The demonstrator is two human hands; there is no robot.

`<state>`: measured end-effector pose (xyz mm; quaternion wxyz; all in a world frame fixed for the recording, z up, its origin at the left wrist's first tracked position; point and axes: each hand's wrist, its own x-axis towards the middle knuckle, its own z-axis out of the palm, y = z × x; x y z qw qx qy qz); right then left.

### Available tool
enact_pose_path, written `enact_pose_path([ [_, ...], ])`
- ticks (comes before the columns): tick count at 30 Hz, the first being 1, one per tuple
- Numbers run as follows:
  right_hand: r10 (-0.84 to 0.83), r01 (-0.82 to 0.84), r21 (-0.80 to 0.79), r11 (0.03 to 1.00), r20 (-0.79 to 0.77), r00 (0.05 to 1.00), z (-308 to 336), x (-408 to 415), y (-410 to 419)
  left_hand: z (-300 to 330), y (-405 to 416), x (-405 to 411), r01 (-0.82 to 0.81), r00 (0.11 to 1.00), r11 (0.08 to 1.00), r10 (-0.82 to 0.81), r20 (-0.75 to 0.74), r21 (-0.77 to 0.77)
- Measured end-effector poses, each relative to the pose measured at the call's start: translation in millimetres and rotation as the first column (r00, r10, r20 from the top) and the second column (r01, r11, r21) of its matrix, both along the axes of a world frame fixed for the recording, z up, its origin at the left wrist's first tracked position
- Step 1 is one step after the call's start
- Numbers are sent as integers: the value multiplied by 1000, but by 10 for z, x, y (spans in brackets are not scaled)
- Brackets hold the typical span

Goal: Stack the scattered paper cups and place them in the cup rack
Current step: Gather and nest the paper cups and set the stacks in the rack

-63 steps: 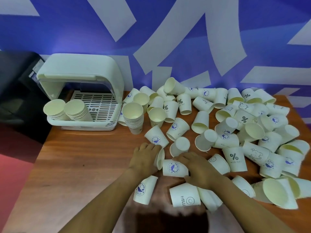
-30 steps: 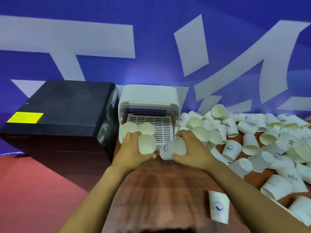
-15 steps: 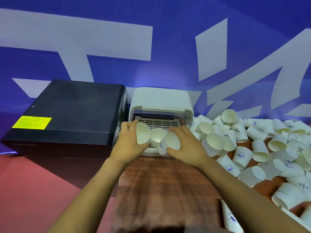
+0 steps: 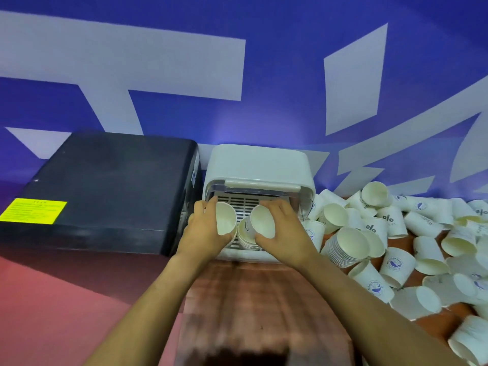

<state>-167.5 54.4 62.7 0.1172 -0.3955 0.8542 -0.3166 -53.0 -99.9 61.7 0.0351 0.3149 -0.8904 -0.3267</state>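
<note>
The white cup rack [image 4: 257, 167] stands at the table's far left, its hood raised over a slatted tray. My left hand [image 4: 202, 231] holds one white paper cup [image 4: 225, 219] at the rack's mouth, its opening facing me. My right hand [image 4: 284, 231] grips a second paper cup [image 4: 262, 221] beside it, also opening toward me. Between and below the two cups lies a stack of cups [image 4: 245, 237] in the rack, mostly hidden by my hands. A further stack [image 4: 346, 247] lies on its side just right of the rack.
Several loose paper cups [image 4: 422, 233] cover the right side of the wooden table [image 4: 261, 299]. A black box [image 4: 105, 188] with a yellow label sits tight against the rack's left side. A blue and white wall rises behind.
Both hands picked up a cup each from the pile and carried them left to the rack. Over the last half second they moved further into the rack's mouth, above the stack lying there.
</note>
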Motion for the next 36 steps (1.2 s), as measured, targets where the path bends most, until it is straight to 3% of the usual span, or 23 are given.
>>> enact_pose_path([
  [9, 30, -19, 156, 988, -67, 997, -267, -76, -162, -264, -41, -98, -4, 997, 1000, 5, 76, -13],
  [15, 44, -41, 248, 968, -6, 999, -386, -70, -158, -404, -50, -100, 17, 990, 999, -13, 139, -29],
  [22, 88, -84, 246, 966, -4, 996, -397, -115, -33, -386, -3, -67, 53, 978, 999, -51, 200, -9],
  [26, 73, -70, 187, 980, -7, 997, -308, -57, 231, -209, 182, 71, 61, 996, 997, -58, 71, -42],
  [31, 29, -26, 225, 974, -14, 999, -211, 121, 750, -94, 543, 318, 154, 976, 986, -161, -144, -58],
  [36, -48, 38, 238, 971, 36, 998, -178, 295, 1245, -96, 876, 403, 303, 944, 952, -293, -155, 46],
])
